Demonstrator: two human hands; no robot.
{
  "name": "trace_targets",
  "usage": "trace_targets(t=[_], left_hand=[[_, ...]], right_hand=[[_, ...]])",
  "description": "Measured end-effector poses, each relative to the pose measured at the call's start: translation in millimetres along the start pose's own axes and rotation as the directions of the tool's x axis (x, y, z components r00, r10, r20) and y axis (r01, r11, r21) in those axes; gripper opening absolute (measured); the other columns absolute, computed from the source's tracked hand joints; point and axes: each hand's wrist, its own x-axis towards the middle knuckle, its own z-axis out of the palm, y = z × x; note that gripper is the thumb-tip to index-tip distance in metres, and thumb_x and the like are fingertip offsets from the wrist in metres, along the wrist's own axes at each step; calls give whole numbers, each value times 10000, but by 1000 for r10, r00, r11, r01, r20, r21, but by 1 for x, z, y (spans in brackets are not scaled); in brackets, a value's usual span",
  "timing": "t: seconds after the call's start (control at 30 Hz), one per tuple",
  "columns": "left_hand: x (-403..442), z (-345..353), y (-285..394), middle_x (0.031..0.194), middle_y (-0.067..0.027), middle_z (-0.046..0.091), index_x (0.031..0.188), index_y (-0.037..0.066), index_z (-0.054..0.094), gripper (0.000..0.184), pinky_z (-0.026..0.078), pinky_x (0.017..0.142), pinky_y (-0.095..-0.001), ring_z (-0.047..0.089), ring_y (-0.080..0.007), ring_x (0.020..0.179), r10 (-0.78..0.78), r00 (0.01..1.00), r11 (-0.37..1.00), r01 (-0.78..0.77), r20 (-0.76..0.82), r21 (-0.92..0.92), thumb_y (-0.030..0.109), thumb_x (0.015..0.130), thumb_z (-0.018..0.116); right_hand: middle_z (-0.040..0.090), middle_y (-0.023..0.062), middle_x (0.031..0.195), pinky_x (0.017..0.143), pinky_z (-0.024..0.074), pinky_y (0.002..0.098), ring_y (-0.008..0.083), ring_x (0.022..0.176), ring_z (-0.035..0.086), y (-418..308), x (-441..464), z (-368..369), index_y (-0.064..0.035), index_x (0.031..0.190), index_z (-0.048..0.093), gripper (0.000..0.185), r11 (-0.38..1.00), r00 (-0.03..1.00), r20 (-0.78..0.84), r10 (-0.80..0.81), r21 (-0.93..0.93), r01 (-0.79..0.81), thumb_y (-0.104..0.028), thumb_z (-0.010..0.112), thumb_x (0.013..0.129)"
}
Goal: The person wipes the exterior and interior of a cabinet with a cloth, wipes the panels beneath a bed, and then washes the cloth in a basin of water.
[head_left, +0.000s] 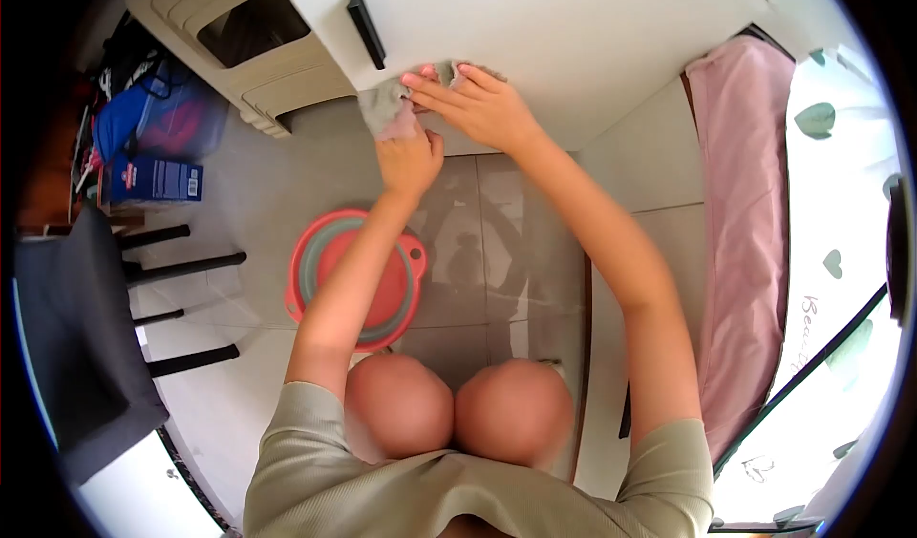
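Observation:
A grey and pink cloth [384,108] lies against the lower edge of a white cabinet panel [535,32]. My left hand [411,163] is closed on the cloth's lower part, its fingertips partly hidden in the folds. From the right, my right hand [485,113] grips the same cloth, with fingers stretched across it and folds showing between them. A black handle [366,30] is fixed to the panel just above the cloth. Below my hands, a red and grey basin [298,271] stands on the floor, partly covered by my left forearm.
Wet-looking grey floor tiles [478,242] lie before my knees. A dark chair [86,347] with black legs is at left, near a blue box [158,179] and a plastic bin. A beige cabinet [277,80] stands upper left; pink fabric [745,223] hangs at right.

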Motion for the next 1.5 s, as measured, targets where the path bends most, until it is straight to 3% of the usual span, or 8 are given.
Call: trace_targets(t=[0.1, 0.3, 0.5, 0.57, 0.8, 0.93, 1.2, 1.5], left_hand=[[-9, 22, -19, 1217, -230, 467, 1158, -25, 483, 487, 262, 1014, -483, 433, -387, 1138, 352, 936, 816, -320, 27, 482, 189, 728, 561], [-55, 75, -73, 1318, -168, 409, 1203, 27, 494, 490, 158, 1090, -440, 321, -265, 1278, 294, 801, 596, -581, 522, 555, 267, 778, 541], [-64, 64, -41, 1311, -170, 406, 1225, 22, 462, 550, 144, 1093, -456, 311, -283, 1280, 183, 849, 781, -432, 495, 451, 198, 722, 595], [-49, 63, -18, 1287, -184, 419, 1222, 4, 453, 565, 164, 1075, -493, 340, -333, 1247, 325, 919, 855, -386, 221, 346, 156, 698, 600], [17, 8, 80, 1210, -242, 456, 1198, -50, 436, 545, 280, 982, -545, 403, -427, 1143, 444, 894, 893, -447, -60, -51, 140, 708, 582], [25, 36, 56, 1200, -221, 481, 1128, -9, 523, 472, 319, 977, -495, 423, -380, 1151, 565, 825, 776, -529, -3, 343, 184, 705, 605], [-17, 78, 4, 1248, -172, 467, 1011, 13, 611, 346, 240, 1062, -421, 309, -317, 1270, 667, 665, 530, -740, 336, 414, 211, 727, 595], [32, 35, 67, 1295, -182, 429, 829, 35, 600, 149, 238, 1057, -428, 338, -284, 1268, 590, 807, 761, -544, -30, 355, 144, 747, 540]], right_hand=[[517, -153, 1203, 940, 380, 283, 87, 730, 504, 8, -23, 1, -207, 1305, 439, 534, 992, 989, 121, -90, -82, 100, -122, 483, 780], [368, -131, 1369, 1041, 304, 248, 89, 992, 538, -19, -129, 53, -193, 1336, 382, 545, 930, 904, 428, -12, 336, -147, -79, 443, 806], [382, -130, 1364, 1026, 327, 262, 76, 1061, 511, -11, -138, 45, -246, 1336, 375, 574, 962, 900, 422, -110, 274, -11, -82, 466, 793], [423, -116, 1334, 996, 341, 265, 63, 1106, 477, 1, -114, 25, -260, 1290, 438, 527, 971, 857, 514, -30, 219, -97, -101, 479, 790], [498, -66, 1264, 887, 363, 382, 124, 1204, 407, 38, -34, -22, -209, 900, 633, 186, 923, 908, -247, 339, -102, -372, -225, 571, 726], [438, -14, 1325, 886, 343, 451, 219, 1278, 321, 24, -83, 15, -141, 734, 576, 143, 877, 855, -264, 447, -58, -477, -278, 606, 701], [341, 178, 1359, 973, 287, 537, 384, 1285, 256, -56, -162, 55, -7, 1107, 536, 426, 659, 656, 72, 752, -27, -752, -245, 572, 755], [273, 256, 1372, 988, 183, 606, 437, 1310, 169, 12, -65, 5, 64, 867, 529, 253, 722, 682, -244, 689, 157, -674, -163, 490, 762]])
